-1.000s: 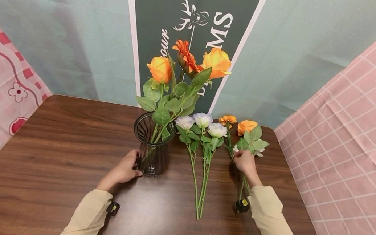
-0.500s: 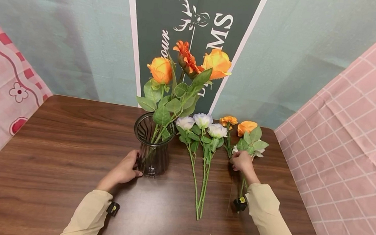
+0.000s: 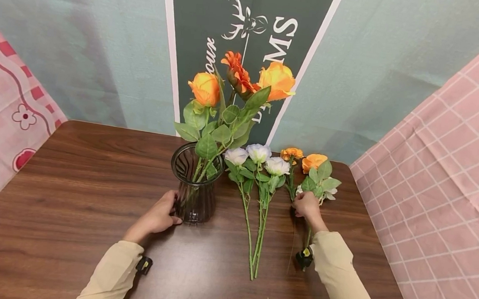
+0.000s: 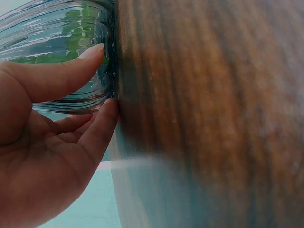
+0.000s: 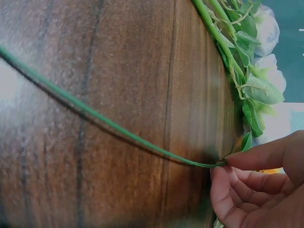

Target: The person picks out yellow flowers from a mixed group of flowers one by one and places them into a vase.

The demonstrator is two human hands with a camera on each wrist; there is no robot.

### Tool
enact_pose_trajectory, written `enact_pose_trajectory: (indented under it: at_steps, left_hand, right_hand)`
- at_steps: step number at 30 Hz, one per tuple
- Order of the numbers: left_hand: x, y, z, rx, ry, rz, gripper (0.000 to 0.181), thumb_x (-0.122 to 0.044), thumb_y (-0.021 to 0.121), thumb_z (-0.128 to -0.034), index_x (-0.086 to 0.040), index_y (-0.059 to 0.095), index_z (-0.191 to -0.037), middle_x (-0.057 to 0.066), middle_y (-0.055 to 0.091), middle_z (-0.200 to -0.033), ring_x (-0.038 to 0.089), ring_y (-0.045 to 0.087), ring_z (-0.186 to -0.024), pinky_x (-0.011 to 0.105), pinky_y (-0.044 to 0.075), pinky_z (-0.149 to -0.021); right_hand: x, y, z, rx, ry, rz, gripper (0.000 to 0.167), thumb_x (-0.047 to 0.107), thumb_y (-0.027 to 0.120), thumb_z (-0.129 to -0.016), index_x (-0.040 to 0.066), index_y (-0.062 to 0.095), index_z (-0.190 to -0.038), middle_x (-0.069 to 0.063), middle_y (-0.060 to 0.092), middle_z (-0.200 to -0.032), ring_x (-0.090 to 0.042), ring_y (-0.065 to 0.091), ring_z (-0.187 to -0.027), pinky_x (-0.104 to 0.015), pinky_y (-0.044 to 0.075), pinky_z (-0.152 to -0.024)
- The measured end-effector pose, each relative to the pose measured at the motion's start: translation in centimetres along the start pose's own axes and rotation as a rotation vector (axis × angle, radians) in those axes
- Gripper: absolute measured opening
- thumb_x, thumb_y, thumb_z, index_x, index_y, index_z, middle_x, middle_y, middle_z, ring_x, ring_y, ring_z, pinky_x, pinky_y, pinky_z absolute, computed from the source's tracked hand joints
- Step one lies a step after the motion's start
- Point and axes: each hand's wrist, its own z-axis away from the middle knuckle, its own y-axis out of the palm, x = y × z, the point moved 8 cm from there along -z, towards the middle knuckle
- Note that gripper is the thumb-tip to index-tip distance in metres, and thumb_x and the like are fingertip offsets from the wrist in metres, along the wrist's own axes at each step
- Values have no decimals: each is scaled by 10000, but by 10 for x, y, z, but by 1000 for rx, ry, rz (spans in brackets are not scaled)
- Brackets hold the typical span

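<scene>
In the head view, the glass vase (image 3: 195,206) stands upright near mid-surface (image 3: 95,181), holding two orange roses (image 3: 204,89) and one red-orange flower (image 3: 235,73) — this part seems done. Three pale lilac roses (image 3: 258,154) beside it, plus an orange rose (image 3: 314,162) and smaller orange bloom (image 3: 291,154) by the far right corner, seem left to add.

Left wrist: the left hand (image 4: 52,152) grips the vase's base.

Right wrist: the right hand (image 5: 273,187) pinches a thin green stem (image 5: 118,128) — probably the smaller bloom's.

Printed cloths (image 3: 442,173) on three sides of a wood-grain table (image 3: 91,181) suggest a makeshift booth.
</scene>
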Motion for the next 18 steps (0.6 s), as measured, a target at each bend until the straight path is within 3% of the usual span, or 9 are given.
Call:
enact_pose_trajectory:
  at_steps: [12, 18]
  left_hand:
    - [0, 0, 0, 10, -11, -12, 542, 113, 659, -721, 110, 361, -1174, 275, 404, -1171, 413, 452, -1107, 436, 436, -905]
    - [0, 0, 0, 9, -10, -8, 548, 114, 660, -717, 111, 361, -1177, 277, 402, -1174, 409, 447, -1112, 435, 433, -908]
  right_hand:
    - [-1, 0, -1, 73, 32, -101, 193, -12, 431, -843, -21, 495, -661, -75, 467, -591, -132, 504, -441, -269, 520, -469]
    - [1, 0, 3, 121, 34, -129, 86, -79, 451, -805, -80, 517, -750, -101, 472, -691, -141, 507, -469, -286, 524, -491]
